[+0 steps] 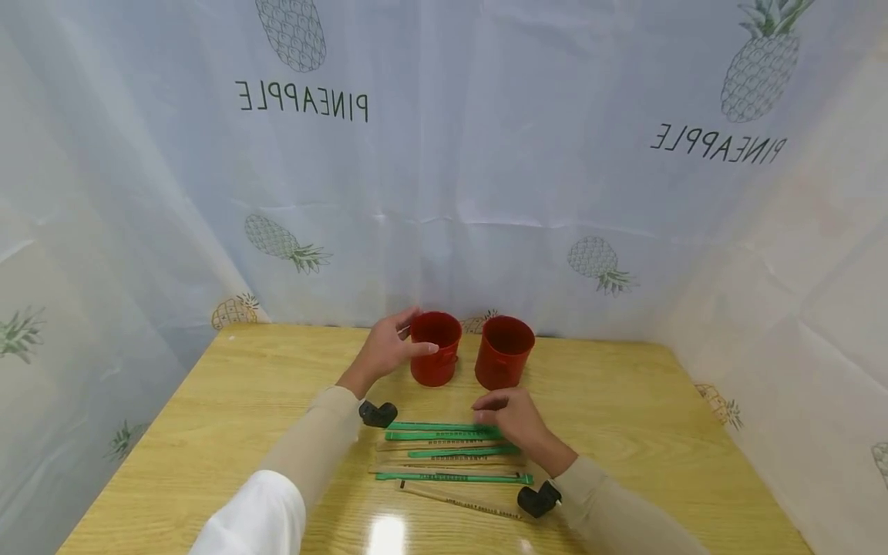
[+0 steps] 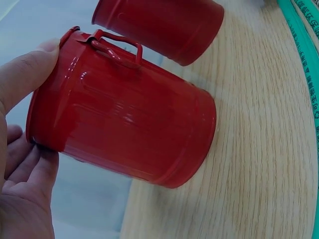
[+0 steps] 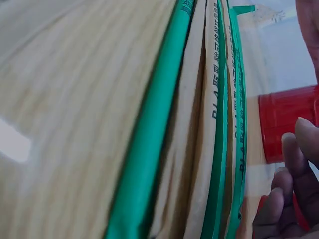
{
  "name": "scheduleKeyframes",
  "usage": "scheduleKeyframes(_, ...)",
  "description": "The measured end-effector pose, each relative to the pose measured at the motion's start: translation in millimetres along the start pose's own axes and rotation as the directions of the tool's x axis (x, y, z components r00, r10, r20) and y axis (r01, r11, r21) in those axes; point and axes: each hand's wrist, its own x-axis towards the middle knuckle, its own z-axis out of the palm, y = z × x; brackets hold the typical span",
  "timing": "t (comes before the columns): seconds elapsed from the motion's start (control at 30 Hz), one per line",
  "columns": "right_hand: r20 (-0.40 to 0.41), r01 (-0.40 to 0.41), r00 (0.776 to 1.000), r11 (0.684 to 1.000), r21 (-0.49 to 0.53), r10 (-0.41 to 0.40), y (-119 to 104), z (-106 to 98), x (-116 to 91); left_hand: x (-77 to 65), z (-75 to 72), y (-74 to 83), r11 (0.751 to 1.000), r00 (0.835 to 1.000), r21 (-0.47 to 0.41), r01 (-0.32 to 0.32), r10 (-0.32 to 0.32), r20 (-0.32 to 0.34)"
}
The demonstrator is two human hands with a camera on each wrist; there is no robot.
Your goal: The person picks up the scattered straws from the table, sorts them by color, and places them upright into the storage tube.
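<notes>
My left hand (image 1: pixel 388 347) grips the rim of a small red metal bucket (image 1: pixel 435 368), thumb on the near side and fingers round the far side. A wire handle (image 2: pixel 117 50) shows on its wall in the left wrist view. Just right of it stands a second red bucket (image 1: pixel 501 368). My right hand (image 1: pixel 520 420) is over the right ends of a row of paper-wrapped straws, its fingers loosely bent with nothing between them. Some wrappers are green (image 3: pixel 149 134), others brown (image 3: pixel 202 164), with dark printed lettering.
One brown-wrapped straw (image 1: pixel 458 499) lies slanted at the front of the row. Black wrist mounts (image 1: pixel 378 415) sit on both forearms. Behind the wooden table (image 1: pixel 624 432) hangs a white curtain (image 1: pixel 444 169) with pineapple prints, which also runs down both sides.
</notes>
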Motion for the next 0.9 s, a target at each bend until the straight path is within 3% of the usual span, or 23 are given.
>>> scheduleKeyframes(0.47,0.027,-0.031,0.999,0.999,-0.023,0.031,5,19,7,-1.6,0.4,1.7,1.0,1.0,0.007,0.0,0.0,-0.003)
scheduleKeyframes(0.9,0.079,0.033,0.997,0.997,-0.076,-0.027,7,24,5,-2.4,1.1,2.9,1.0,1.0,-0.001,0.0,0.0,0.002)
